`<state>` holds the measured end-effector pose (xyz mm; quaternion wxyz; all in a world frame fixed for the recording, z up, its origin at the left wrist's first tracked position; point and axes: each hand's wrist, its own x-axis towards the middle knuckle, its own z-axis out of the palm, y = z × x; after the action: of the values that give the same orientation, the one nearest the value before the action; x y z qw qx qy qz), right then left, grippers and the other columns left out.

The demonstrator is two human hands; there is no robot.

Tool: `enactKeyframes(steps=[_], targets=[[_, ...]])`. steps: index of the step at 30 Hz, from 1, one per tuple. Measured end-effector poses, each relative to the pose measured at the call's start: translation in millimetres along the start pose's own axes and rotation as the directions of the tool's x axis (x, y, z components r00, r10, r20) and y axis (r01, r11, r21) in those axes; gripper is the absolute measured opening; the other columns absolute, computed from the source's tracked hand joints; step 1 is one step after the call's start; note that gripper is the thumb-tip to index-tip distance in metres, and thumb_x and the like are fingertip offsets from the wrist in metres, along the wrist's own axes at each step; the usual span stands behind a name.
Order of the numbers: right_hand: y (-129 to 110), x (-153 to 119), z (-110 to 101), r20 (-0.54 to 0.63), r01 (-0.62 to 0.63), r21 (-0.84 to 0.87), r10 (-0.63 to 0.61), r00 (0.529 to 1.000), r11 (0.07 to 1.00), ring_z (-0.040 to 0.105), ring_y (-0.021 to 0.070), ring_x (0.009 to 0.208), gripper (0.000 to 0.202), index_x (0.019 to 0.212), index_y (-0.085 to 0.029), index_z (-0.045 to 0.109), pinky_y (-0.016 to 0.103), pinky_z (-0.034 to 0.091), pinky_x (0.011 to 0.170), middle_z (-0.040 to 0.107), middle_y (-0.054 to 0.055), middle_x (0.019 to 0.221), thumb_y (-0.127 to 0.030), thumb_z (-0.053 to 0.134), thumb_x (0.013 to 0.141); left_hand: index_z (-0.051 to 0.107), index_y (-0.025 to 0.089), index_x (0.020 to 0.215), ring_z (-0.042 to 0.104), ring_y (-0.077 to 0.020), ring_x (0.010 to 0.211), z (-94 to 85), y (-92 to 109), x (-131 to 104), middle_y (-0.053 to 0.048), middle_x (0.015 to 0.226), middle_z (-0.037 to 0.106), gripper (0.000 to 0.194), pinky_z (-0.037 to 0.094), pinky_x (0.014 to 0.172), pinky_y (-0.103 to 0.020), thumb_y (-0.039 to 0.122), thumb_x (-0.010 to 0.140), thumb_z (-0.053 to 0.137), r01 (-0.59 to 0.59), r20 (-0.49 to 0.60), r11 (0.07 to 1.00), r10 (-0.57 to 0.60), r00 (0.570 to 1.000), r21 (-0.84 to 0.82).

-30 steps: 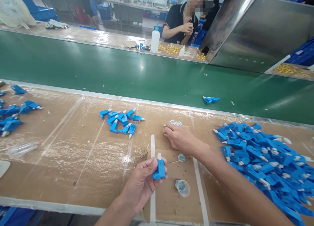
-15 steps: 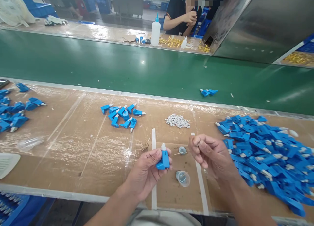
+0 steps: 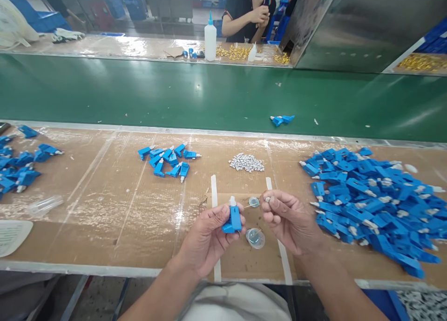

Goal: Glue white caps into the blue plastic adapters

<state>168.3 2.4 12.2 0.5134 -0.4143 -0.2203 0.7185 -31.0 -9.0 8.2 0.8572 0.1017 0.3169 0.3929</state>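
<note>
My left hand (image 3: pixel 209 235) is closed around a blue plastic part (image 3: pixel 233 220) with a white tip pointing up. To its right, my right hand (image 3: pixel 289 218) pinches a small grey-white piece (image 3: pixel 267 199) between thumb and fingertips. The two hands are apart, over the front of the table. Between them stand a small clear cup of bluish liquid (image 3: pixel 255 238) and, farther back, a smaller dish (image 3: pixel 253 202) with a thin stick against it. A pile of small grey pieces (image 3: pixel 246 163) lies beyond the hands.
A big heap of blue parts (image 3: pixel 370 195) lies right; smaller groups lie at centre-left (image 3: pixel 169 159) and far left (image 3: pixel 21 165). A green belt (image 3: pixel 139 88) runs behind the table, carrying a few blue parts (image 3: pixel 282 120). Across it are a white bottle (image 3: pixel 210 38) and another person (image 3: pixel 247 16).
My right hand has moved slightly toward the left hand, and the small piece in its fingertips shows more plainly. The left hand keeps its hold on the blue part. The camera view has shifted.
</note>
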Motion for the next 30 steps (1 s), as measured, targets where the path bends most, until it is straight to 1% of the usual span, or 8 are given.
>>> enactKeyframes(steps=[6,14,17,19,20,23,26,30], targets=[[1,-11,7,0.062,-0.050,-0.043,0.052,0.997,0.998,0.070,0.0086,0.059,0.020,0.082,-0.019,0.077,0.011,0.057,0.052,0.073,0.002,0.074,-0.031,0.090,0.073,0.077,0.008,0.104,0.067,-0.0125,0.071,3.3,-2,1,-0.008,0.082,0.070,0.030,0.054,0.063,-0.018,0.034,0.087,0.075,-0.042,0.015,0.996,0.041,0.999,0.074],[10,-14,10,0.090,-0.045,-0.175,0.061,0.994,0.984,0.063,0.0074,0.054,0.021,0.079,-0.016,0.073,0.013,0.053,0.050,0.071,0.002,0.071,-0.035,0.083,0.082,0.079,0.011,0.095,0.061,-0.0114,0.072,4.9,-3,2,-0.007,0.080,0.070,0.029,0.050,0.068,-0.019,0.038,0.088,0.074,-0.186,0.044,0.959,0.180,0.983,0.216],[11,-17,11,0.109,0.049,-0.281,-0.019,0.994,0.959,0.064,0.0108,0.057,0.020,0.083,-0.017,0.072,0.018,0.053,0.050,0.070,0.003,0.070,-0.037,0.077,0.087,0.079,0.009,0.095,0.063,-0.0100,0.067,5.1,-1,1,-0.008,0.078,0.071,0.030,0.050,0.060,-0.015,0.037,0.088,0.073,-0.121,0.045,0.977,0.115,0.992,0.175],[10,-20,11,0.152,0.215,-0.432,-0.165,0.975,0.876,0.065,0.0130,0.061,0.014,0.089,-0.019,0.072,0.022,0.053,0.054,0.069,0.002,0.073,-0.033,0.072,0.092,0.078,0.007,0.090,0.064,-0.0085,0.060,5.1,2,0,-0.007,0.074,0.070,0.029,0.048,0.051,-0.012,0.035,0.088,0.073,-0.020,0.027,0.992,0.017,0.999,0.124],[8,-21,11,0.193,0.315,-0.516,-0.251,0.949,0.796,0.064,0.0137,0.064,0.010,0.092,-0.020,0.071,0.024,0.053,0.056,0.068,0.002,0.076,-0.030,0.069,0.094,0.078,0.006,0.089,0.064,-0.0082,0.057,5.3,4,-1,-0.007,0.072,0.070,0.028,0.047,0.048,-0.011,0.033,0.087,0.073,0.034,0.018,0.994,-0.036,0.999,0.100],[1,-21,10,0.392,0.559,-0.668,-0.405,0.826,0.492,0.062,0.0151,0.071,0.008,0.097,-0.023,0.070,0.029,0.051,0.063,0.066,0.002,0.084,-0.018,0.064,0.096,0.077,0.005,0.084,0.066,-0.0080,0.053,6.6,8,-3,-0.008,0.070,0.072,0.024,0.047,0.045,-0.009,0.028,0.086,0.073,0.149,0.010,0.988,-0.149,0.989,0.045],[-5,-19,10,0.568,0.687,-0.672,-0.401,0.718,0.278,0.062,0.0167,0.076,0.017,0.101,-0.024,0.067,0.031,0.049,0.067,0.066,0.002,0.086,-0.009,0.062,0.095,0.076,0.006,0.079,0.067,-0.0080,0.052,9.2,10,-5,-0.008,0.069,0.073,0.020,0.049,0.045,-0.009,0.025,0.086,0.074,0.190,0.019,0.982,-0.190,0.982,0.004],[-10,-16,11,0.677,0.761,-0.639,-0.387,0.626,0.113,0.063,0.0175,0.078,0.026,0.108,-0.022,0.065,0.031,0.051,0.067,0.067,0.005,0.090,-0.002,0.059,0.093,0.075,0.005,0.077,0.066,-0.0085,0.050,11.2,8,-4,-0.009,0.066,0.073,0.019,0.050,0.045,-0.009,0.024,0.084,0.075,0.193,0.006,0.981,-0.193,0.981,-0.005]])
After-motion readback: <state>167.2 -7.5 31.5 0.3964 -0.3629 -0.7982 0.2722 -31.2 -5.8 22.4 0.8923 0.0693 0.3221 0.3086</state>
